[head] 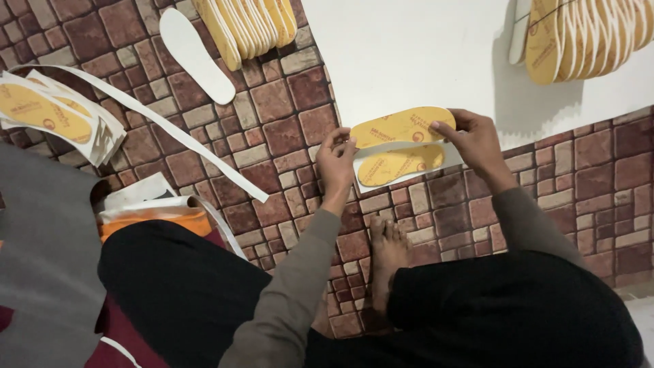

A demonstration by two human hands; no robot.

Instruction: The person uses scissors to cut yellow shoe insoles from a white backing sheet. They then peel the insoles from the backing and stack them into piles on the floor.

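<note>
Between the hands, a yellow insole [402, 127] lies with its long axis left to right. Left hand [335, 163] pinches one end, right hand [477, 143] the other, above a white backing strip [436, 167].

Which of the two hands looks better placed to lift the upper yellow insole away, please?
Probably the right hand: its fingers already pinch the upper yellow insole, while the left hand grips the white sheet.

Left hand [335, 160] and right hand [475, 142] pinch a yellow foam shoe insole [402, 127] over a brick-patterned floor mat [272, 116].
</note>
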